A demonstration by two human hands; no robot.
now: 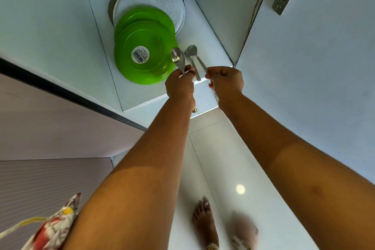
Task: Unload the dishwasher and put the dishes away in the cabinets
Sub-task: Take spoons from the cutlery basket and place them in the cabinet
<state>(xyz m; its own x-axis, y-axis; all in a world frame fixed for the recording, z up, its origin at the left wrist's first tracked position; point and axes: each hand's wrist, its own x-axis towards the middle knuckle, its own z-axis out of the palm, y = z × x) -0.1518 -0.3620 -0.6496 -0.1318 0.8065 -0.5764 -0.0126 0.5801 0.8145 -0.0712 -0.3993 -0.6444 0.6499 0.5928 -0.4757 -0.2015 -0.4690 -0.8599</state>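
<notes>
Left hand point(179, 85) curled round handle of spoon point(178, 59), bowl sticking out past fingers, overlapping edge of green plates point(144, 46). Right hand point(225, 81) pinching handle of second spoon point(192, 49), just beside first one, bowls near but apart. Extra handle next to it, can't tell if that's another spoon. Green stack ahead-left of my left hand on cabinet shelf point(205, 32), overlapping speckled white plate point(150, 0) further back. Open door point(304, 87) off to right of my right hand.
</notes>
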